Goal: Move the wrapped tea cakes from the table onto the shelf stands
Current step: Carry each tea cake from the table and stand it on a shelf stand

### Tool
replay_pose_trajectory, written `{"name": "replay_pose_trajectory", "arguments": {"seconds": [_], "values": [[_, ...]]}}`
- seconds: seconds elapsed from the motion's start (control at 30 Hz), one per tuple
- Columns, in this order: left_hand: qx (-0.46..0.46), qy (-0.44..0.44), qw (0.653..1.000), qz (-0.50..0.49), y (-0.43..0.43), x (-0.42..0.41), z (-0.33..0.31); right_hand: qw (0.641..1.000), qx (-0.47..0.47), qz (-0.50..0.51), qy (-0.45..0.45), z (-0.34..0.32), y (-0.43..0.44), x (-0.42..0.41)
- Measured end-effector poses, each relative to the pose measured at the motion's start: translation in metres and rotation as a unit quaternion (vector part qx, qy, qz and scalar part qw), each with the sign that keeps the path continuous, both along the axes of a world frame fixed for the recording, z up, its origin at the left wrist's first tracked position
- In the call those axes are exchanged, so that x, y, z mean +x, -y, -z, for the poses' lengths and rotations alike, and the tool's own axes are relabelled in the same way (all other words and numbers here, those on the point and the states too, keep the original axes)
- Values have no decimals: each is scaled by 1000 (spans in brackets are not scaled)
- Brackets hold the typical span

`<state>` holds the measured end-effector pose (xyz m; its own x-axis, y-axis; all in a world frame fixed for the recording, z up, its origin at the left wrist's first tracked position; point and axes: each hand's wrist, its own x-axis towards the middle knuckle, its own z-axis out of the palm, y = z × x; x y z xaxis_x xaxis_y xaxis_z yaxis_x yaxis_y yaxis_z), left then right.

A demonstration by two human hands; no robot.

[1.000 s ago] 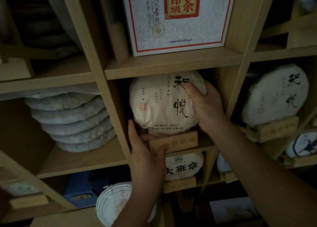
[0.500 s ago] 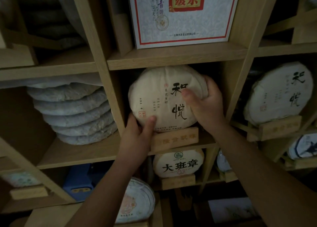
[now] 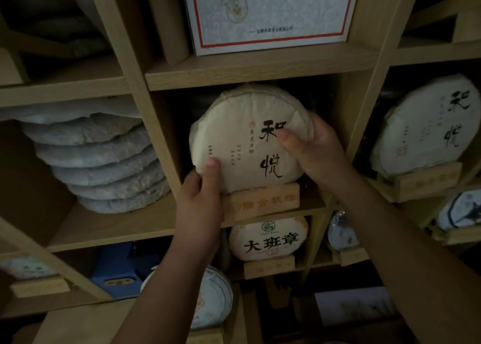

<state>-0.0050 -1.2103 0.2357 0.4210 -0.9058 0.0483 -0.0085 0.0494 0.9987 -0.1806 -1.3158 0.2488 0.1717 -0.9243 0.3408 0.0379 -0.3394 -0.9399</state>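
A round tea cake [image 3: 242, 138] in cream paper with black brush characters stands upright in the middle shelf compartment, its lower edge on a small wooden stand [image 3: 263, 203]. My left hand [image 3: 200, 200] grips its lower left rim, thumb pressed on the front. My right hand [image 3: 315, 151] holds its right rim, thumb on the face near the upper character. The cake's back is hidden.
Another wrapped cake [image 3: 426, 127] rests on a stand at right. Several bare grey cakes [image 3: 104, 161] are stacked at left. A white red-bordered box [image 3: 268, 13] sits above. More cakes on stands [image 3: 270, 239] fill the lower compartments. Wooden dividers [image 3: 135, 88] close in both sides.
My left hand rose from the wooden stand to the cake's lower left rim. The cake has turned, so its characters now stand upright. The view has shifted closer.
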Motion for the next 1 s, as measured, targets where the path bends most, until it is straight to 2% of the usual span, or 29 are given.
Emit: {"name": "replay_pose_trajectory", "arguments": {"seconds": [0.17,0.27,0.43,0.67,0.77,0.87,0.93,1.0], "values": [[17,18,1000,12,7,3,-1,999,-9,21,-37,-1,-2,-1],[26,59,998,5,7,4,2,998,-13,30,-62,6,-4,-2],[35,84,996,-26,8,-1,8,999,4,25,-46,18,-12,-1],[46,81,995,-30,6,-2,10,997,8,22,-77,13,-14,0],[53,122,990,-35,4,-1,7,997,-16,14,-69,10,-17,-1],[-33,197,977,-74,4,-7,8,995,-58,37,-77,11,-21,1],[-103,223,965,-91,10,-18,12,991,-73,52,-98,15,-23,3],[-130,227,958,-119,18,-27,22,989,-79,62,-113,15,-23,5]]}}
